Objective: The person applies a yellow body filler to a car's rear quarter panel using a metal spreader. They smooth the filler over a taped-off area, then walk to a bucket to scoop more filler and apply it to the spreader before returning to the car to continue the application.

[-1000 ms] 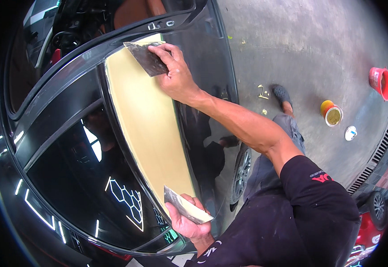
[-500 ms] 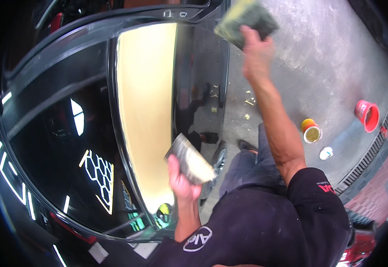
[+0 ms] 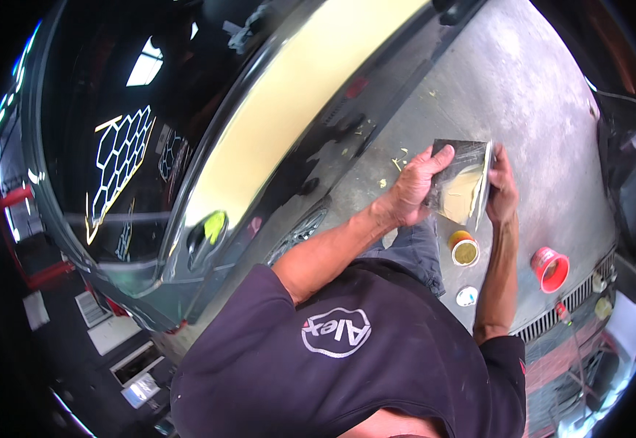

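Out in front of my body I have a dark, square flat plate [image 3: 445,163] gripped in my left hand [image 3: 410,188], thumb on top. Cream-coloured paste [image 3: 465,191] is smeared over its face. My right hand [image 3: 504,186] is closed on a flat spreader [image 3: 488,175], seen nearly edge-on against the plate's right edge. Its fingers are partly hidden behind the spreader. To the left stands a dark car; a long cream-coated strip [image 3: 278,102] runs along its side, smooth and pale.
On the concrete floor [image 3: 544,131] stand an open yellow-and-red tin [image 3: 464,250] and a red bucket [image 3: 550,270]. A white round lid [image 3: 467,296] lies by the tin. A drain grate [image 3: 577,296] crosses the floor at right. Paste scraps [image 3: 399,160] dot the floor beside the car.
My hands were far apart, each holding a flat plate or spreader; now they meet in front of me, right of the car. My view has turned, and the car appears tilted.
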The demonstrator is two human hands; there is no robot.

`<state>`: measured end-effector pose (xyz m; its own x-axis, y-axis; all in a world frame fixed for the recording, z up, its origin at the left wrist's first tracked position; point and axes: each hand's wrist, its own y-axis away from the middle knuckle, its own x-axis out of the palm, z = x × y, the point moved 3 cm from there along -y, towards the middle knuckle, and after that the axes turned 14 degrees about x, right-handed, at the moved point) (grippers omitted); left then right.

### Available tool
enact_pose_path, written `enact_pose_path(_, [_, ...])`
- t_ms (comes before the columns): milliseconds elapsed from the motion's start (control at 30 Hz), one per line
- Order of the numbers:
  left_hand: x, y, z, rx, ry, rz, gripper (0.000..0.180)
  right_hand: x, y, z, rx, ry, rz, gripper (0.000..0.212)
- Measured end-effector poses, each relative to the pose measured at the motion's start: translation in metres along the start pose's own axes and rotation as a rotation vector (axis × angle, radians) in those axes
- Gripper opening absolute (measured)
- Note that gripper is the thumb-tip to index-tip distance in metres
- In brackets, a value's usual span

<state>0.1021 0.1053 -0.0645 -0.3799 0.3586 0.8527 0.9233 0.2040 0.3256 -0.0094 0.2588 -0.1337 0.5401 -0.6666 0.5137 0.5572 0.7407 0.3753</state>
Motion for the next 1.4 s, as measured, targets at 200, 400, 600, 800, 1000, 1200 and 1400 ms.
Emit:
enact_pose_path(200, [-0.07,0.121,-0.043,0.311,-0.481,0.06,0.035,0.037,0.115,-0.019,-0.161,0.756,-0.377,0.05])
enact_pose_path(400, [-0.079,0.235,-0.031,0.603,-0.986,0.065,0.035,0.206,0.201,-0.039,-0.882,1.618,-0.117,0.048])
enact_pose_path(600, [-0.091,0.316,-0.023,0.801,-1.055,-0.069,0.022,0.255,0.275,-0.103,-0.719,1.577,0.207,0.055])
enact_pose_path(800, [-0.121,0.359,-0.027,0.696,-0.415,-0.24,0.025,0.267,0.34,-0.119,-1.045,1.459,0.288,0.061])
enact_pose_path(1000, [-0.102,0.41,0.071,0.173,-0.029,0.018,0.017,0.268,0.408,-0.166,-1.194,1.306,0.323,0.055])
enact_pose_path(1200, [-0.061,0.495,0.084,0.4,-0.2,-0.001,0.03,0.175,0.461,-0.197,-0.97,1.486,0.162,0.059])
enact_pose_path(1400, [-0.061,0.509,0.114,0.325,-0.328,-0.041,0.031,0.152,0.43,-0.191,-0.344,-0.101,-0.362,0.027])
